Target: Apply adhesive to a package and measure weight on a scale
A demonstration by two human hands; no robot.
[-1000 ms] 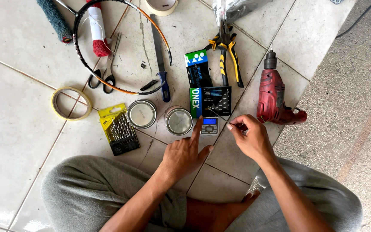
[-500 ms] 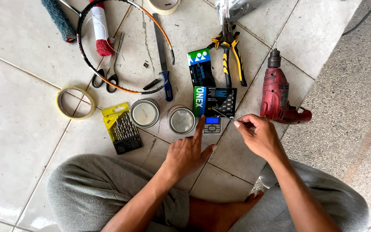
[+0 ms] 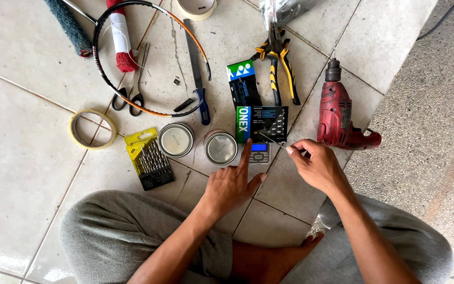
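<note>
Head view: person seated cross-legged on tiled floor. Step in hand, as judged: weighing or setting a small digital scale (image 3: 259, 152), which lies just before the knees, beside two round tins (image 3: 220, 148). Left hand (image 3: 230, 185) is open, index finger extended onto the scale's edge. Right hand (image 3: 316, 165) pinches a thin metal pin (image 3: 272, 140) over it. Next move calls for steady, light placement.

Glossy ceramic floor tiles (image 3: 22, 173); 2 shiny metal tins (image 3: 176, 140); red plastic drill (image 3: 337, 115); matt grey cloth trousers (image 3: 116, 236).
</note>
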